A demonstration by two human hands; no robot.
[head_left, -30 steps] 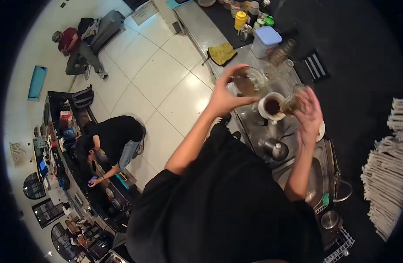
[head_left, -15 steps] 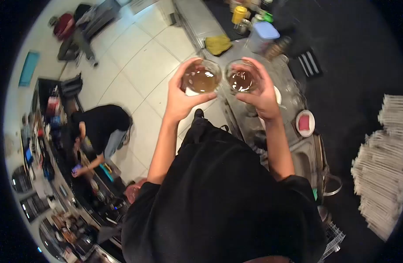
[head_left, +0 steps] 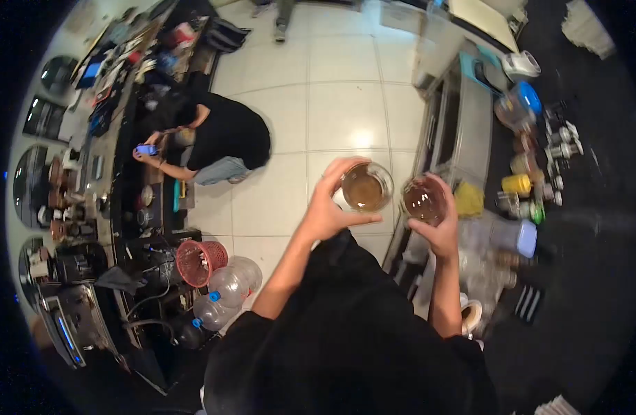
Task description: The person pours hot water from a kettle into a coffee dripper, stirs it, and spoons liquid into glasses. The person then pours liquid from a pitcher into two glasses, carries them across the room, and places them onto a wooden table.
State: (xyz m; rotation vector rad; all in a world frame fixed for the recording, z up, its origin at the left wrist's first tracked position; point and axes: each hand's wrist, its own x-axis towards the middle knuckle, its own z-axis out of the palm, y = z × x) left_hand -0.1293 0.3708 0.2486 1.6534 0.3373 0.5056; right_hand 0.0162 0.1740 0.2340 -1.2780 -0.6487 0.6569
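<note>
My left hand [head_left: 330, 205] is wrapped round a glass [head_left: 366, 187] with brown liquid inside. A second glass [head_left: 424, 200], also with a dark liquid in it, is gripped by my right hand [head_left: 442, 232]. Both glasses are held up in front of my body, side by side with a small gap between them. Below them lies the tiled floor, and to the right of my right hand is a counter with a yellow cloth [head_left: 469, 199].
At the left, a person in a black shirt [head_left: 228, 135] bends over a cluttered counter, holding a small purple thing [head_left: 146, 149]. A red basket [head_left: 199, 263] and large clear bottles [head_left: 236, 280] stand nearby. Jars and a yellow container [head_left: 516, 185] line the right counter.
My body has turned away from the sink counter toward the open floor. Both glasses stay in my hands; the person at the counter appears closer, and the basket and bottles have come into fuller view.
</note>
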